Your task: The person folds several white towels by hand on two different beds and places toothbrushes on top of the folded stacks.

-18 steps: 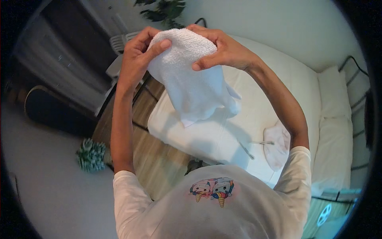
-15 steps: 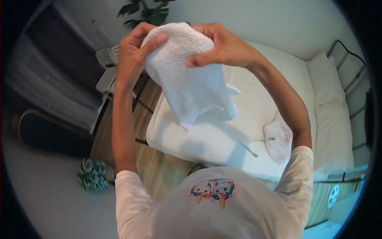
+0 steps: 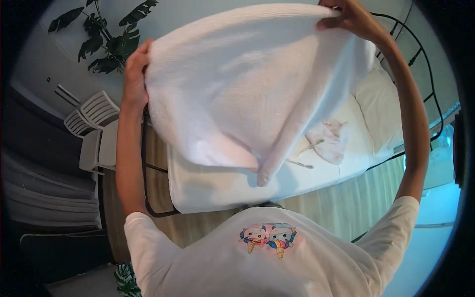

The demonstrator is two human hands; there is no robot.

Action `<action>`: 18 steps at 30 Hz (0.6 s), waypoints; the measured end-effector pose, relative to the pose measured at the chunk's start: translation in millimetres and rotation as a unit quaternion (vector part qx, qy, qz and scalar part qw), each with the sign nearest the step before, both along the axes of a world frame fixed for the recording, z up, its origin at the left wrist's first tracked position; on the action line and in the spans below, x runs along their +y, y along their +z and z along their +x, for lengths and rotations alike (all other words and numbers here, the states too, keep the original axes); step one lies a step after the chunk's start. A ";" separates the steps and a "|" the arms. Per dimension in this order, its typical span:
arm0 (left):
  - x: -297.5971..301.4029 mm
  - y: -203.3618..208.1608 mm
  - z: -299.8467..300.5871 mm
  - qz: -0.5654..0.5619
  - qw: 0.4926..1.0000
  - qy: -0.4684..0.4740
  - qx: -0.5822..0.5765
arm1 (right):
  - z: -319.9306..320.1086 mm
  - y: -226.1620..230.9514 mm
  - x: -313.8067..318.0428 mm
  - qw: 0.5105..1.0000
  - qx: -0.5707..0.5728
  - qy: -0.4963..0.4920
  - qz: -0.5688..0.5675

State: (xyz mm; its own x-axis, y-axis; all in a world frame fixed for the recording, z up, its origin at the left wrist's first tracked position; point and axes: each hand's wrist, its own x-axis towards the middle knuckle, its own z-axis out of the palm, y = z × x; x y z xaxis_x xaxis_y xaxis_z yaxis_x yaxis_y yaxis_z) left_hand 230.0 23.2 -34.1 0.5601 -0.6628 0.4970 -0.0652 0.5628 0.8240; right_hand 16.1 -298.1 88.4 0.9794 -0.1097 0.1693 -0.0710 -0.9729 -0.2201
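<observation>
Between my raised hands hangs a white terry towel [image 3: 237, 89], spread wide with its lower part sagging to a point above the bed. My left hand [image 3: 136, 76] grips its left edge, fingers closed on the cloth. At the upper right, my right hand [image 3: 346, 19] pinches the top edge, near the frame's upper rim. The bed [image 3: 208, 190] with a white sheet lies below, partly hidden by the towel. On it, right of the towel's hanging tip, rests a crumpled pale pink cloth [image 3: 331, 143]. Thin light-coloured sticks or cords [image 3: 300, 164] lie beside and on that cloth.
Pillows [image 3: 378, 109] lie at the bed's right end, before a black metal headboard [image 3: 430, 74]. White chairs [image 3: 101, 123] stand at the left, below a large leafy plant [image 3: 116, 44]. A smaller plant [image 3: 127, 279] is at the lower left. A dark curtain [image 3: 44, 148] hangs far left.
My hands have moved well apart, the left one outward and the right one up and right. The towel has gone from bunched to spread open. The view has shifted.
</observation>
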 end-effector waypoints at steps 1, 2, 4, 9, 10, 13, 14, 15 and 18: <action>-3.5 5.9 -4.7 0.168 0.967 0.088 -0.167 | 1.3 -0.4 -5.8 0.997 -0.067 -0.014 -0.033; -6.0 8.4 -6.1 0.326 0.872 0.170 -0.324 | 3.7 0.1 -11.9 0.988 -0.133 -0.028 -0.067; -8.4 -8.3 17.5 0.410 0.768 0.241 -0.430 | 13.2 0.9 -19.8 0.983 -0.154 -0.040 -0.088; 5.7 -55.1 97.0 0.548 0.553 0.446 -0.442 | 54.8 -52.2 -116.9 0.966 -0.159 -0.066 -0.195; 7.0 -66.0 108.8 0.546 0.528 0.451 -0.469 | 57.1 -60.9 -131.7 0.964 -0.168 -0.083 -0.187; 1.8 -76.5 140.3 0.570 0.468 0.484 -0.471 | 65.4 -82.5 -189.5 0.958 -0.174 -0.112 -0.198; -3.9 -75.2 144.7 0.586 0.498 0.502 -0.395 | 68.7 -87.6 -208.8 0.953 -0.158 -0.129 -0.225; -6.1 -70.2 153.0 0.563 0.506 0.530 -0.383 | 69.4 -91.1 -223.4 0.953 -0.158 -0.128 -0.225; 17.4 -5.6 204.9 0.487 0.462 0.647 -0.362 | 70.4 -88.1 -244.2 0.933 -0.250 -0.152 -0.211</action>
